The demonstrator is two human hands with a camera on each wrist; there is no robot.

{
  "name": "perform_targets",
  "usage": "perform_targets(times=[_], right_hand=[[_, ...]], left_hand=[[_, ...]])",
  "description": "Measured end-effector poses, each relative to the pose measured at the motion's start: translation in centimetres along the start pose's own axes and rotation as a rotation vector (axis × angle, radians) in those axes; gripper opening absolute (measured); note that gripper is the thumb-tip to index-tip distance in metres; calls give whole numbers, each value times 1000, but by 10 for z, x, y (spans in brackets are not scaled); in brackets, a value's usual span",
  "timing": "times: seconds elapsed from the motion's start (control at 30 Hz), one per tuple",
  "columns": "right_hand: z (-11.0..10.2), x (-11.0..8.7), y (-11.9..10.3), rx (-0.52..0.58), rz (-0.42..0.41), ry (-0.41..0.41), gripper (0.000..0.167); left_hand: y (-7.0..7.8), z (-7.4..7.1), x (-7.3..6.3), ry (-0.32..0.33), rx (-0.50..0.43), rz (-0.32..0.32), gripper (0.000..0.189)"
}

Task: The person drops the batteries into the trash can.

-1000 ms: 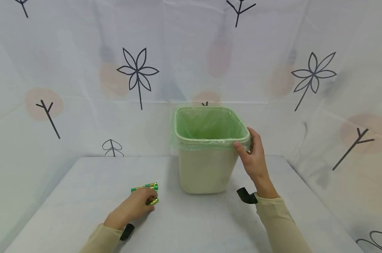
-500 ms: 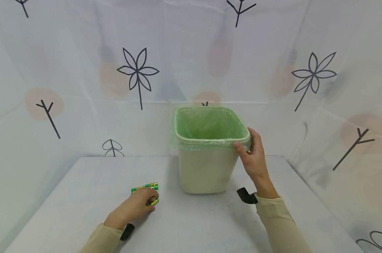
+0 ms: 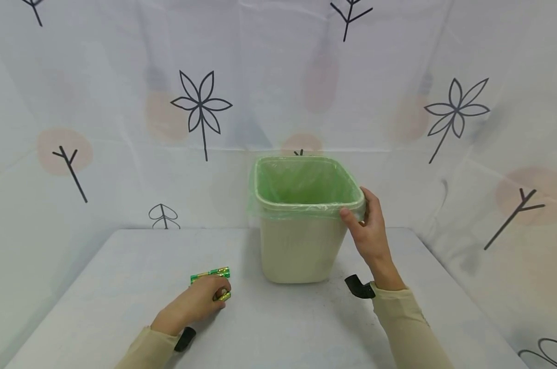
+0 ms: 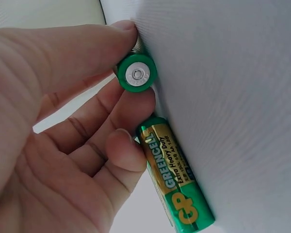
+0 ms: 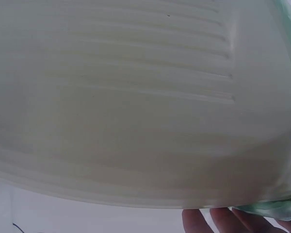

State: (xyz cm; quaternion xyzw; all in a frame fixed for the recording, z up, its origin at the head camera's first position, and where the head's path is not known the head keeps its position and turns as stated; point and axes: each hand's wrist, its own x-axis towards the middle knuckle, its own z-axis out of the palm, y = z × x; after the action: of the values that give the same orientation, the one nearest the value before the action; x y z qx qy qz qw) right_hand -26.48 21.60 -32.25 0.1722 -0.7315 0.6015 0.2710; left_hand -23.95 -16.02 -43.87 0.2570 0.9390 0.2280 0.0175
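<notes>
My left hand (image 3: pixel 199 298) is low on the white table, its thumb and fingertips pinching a green-and-gold AA battery (image 4: pixel 137 73), which points end-on at the left wrist camera. A second AA battery (image 4: pixel 177 179) lies against the tabletop beside the curled fingers; one fingertip touches it or is very close. In the head view, more green batteries (image 3: pixel 210 274) lie just beyond the knuckles, partly hidden by the hand. My right hand (image 3: pixel 372 238) grips the right front corner of a cream trash can (image 3: pixel 301 251), thumb in front. A thin green liner bag (image 3: pixel 306 179) folds over its rim.
The trash can stands upright towards the back of the white table (image 3: pixel 278 328). A white cloth (image 3: pixel 269 92) printed with flowers and twigs hangs behind and along both sides. Each wrist wears a black mount (image 3: pixel 359 287).
</notes>
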Motion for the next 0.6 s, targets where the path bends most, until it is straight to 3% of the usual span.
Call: perform_targets(times=[0.3, 0.6], right_hand=[[1, 0, 0, 18, 4, 5, 63], [0, 0, 1, 5, 10, 4, 63]], left_hand=[[0, -5, -2, 6, -101, -14, 23], [1, -22, -1, 56, -114, 84, 22]])
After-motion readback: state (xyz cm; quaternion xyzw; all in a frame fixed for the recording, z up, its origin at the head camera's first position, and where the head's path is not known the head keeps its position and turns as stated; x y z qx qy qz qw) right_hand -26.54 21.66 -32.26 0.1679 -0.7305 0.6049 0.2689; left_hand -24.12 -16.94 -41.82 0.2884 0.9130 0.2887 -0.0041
